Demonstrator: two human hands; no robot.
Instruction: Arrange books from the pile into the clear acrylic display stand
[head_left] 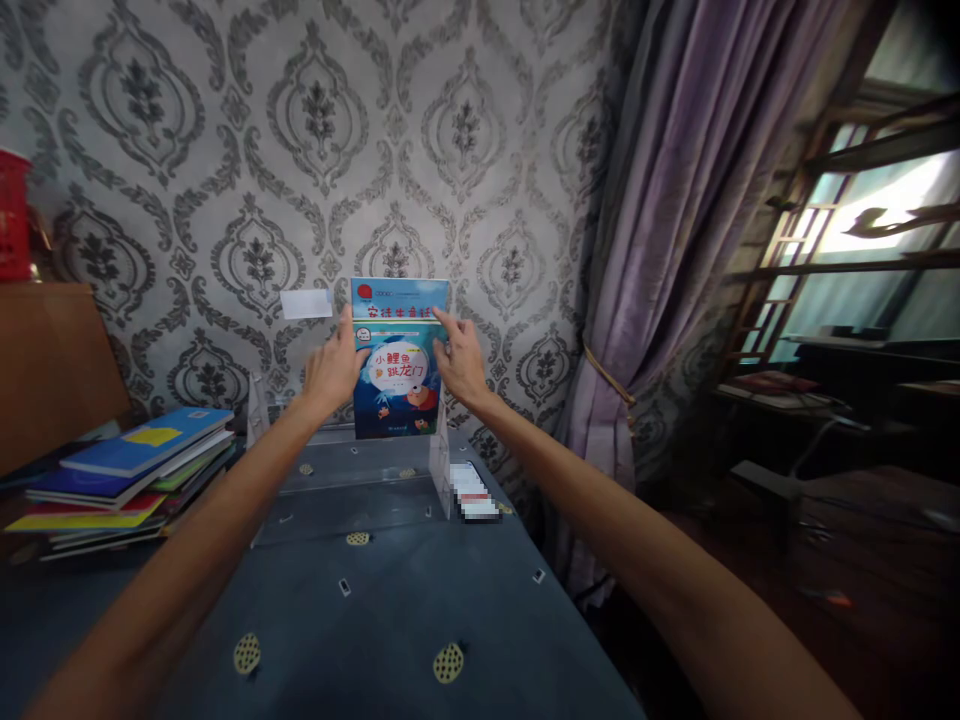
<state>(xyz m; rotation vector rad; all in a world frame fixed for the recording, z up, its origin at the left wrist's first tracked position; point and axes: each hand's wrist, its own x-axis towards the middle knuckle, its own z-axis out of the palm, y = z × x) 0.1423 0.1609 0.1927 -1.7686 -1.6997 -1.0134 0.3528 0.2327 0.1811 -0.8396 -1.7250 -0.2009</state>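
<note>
Bare forearms (615,510) stretched over pineapple-print surface (352,640), with front book (394,410) and higher-set rear book (405,287) upright directly between, left hand (334,362) gripping the left edges, right hand (459,358) gripping the right, clear-sided rack (441,465) close by, stacked books (150,440) well to the left.

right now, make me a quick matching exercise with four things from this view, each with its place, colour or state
1. fish-cover picture book
2. curtain
3. basket
4. book stack

A. purple, tied back
B. piled up at picture left
C. between left hand and right hand
D. red, at the left edge

Pairs: 1-C, 2-A, 3-D, 4-B
</note>
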